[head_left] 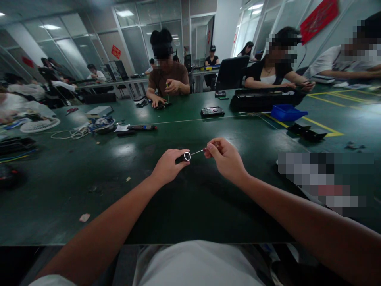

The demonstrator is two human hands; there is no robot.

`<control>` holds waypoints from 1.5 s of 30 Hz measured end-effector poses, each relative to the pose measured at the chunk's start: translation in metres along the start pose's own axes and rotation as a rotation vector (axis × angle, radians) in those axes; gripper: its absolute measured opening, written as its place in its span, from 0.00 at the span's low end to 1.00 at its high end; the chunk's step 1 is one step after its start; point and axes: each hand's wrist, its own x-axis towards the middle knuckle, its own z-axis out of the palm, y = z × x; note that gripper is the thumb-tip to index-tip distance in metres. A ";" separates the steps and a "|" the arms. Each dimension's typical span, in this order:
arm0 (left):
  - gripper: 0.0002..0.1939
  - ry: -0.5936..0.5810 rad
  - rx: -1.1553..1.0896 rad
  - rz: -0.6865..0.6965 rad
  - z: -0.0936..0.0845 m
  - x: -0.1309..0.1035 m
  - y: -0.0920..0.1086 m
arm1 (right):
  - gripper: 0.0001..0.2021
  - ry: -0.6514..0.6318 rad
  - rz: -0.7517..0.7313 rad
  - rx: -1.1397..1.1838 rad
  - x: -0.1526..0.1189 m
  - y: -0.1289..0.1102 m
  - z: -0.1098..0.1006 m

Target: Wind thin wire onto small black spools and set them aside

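Observation:
My left hand (170, 165) is closed around a small black cylindrical part (180, 159) with a pale ring at its end, held above the green table. The ringed end faces right and toward me. In my right hand (226, 157) is a screwdriver (197, 151), its reddish see-through handle wrapped by my fingers. The thin metal shaft points left, and its tip meets the ringed end of the part or lies just in front of it; I cannot tell which.
Across the green table (143, 214) a person works with a screwdriver. A hard drive (212, 111), a blue tray (287, 113) and a long black casing (264, 100) lie beyond my hands. Cables (101, 124) and a marker-like tool (142, 127) lie at left.

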 end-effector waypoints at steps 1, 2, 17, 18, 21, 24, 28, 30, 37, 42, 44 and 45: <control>0.22 0.003 0.001 -0.005 0.000 0.000 0.000 | 0.12 0.002 0.001 -0.045 -0.001 -0.002 -0.001; 0.21 0.004 0.002 -0.012 0.000 0.000 0.000 | 0.13 0.008 -0.002 -0.099 -0.001 -0.004 -0.002; 0.20 -0.051 -0.006 -0.024 0.000 0.000 0.001 | 0.15 -0.127 -0.149 -0.413 -0.002 -0.013 -0.010; 0.20 -0.052 -0.006 -0.022 0.000 0.000 0.001 | 0.15 -0.128 -0.152 -0.427 -0.001 -0.014 -0.010; 0.20 -0.042 -0.003 -0.016 0.001 -0.001 0.000 | 0.13 -0.157 -0.189 -0.429 -0.002 -0.014 -0.009; 0.20 -0.016 0.001 -0.026 0.000 -0.001 -0.002 | 0.15 -0.190 -0.220 -0.430 -0.003 -0.015 -0.009; 0.20 -0.028 -0.002 -0.023 0.000 -0.002 -0.001 | 0.15 -0.204 -0.173 -0.448 -0.002 -0.017 -0.009; 0.20 -0.029 -0.002 -0.020 0.001 -0.002 -0.001 | 0.18 -0.203 -0.151 -0.483 0.000 -0.017 -0.010; 0.19 -0.037 -0.002 -0.012 0.000 -0.001 -0.002 | 0.15 -0.256 -0.189 -0.453 -0.002 -0.014 -0.010; 0.20 -0.021 0.002 -0.034 -0.002 -0.002 -0.002 | 0.14 -0.267 -0.176 -0.438 -0.001 -0.014 -0.012; 0.20 -0.017 0.000 -0.028 -0.001 -0.002 -0.002 | 0.14 -0.256 -0.155 -0.448 0.000 -0.014 -0.012; 0.20 -0.016 -0.002 -0.024 -0.001 -0.002 -0.002 | 0.15 -0.251 -0.151 -0.448 0.001 -0.013 -0.012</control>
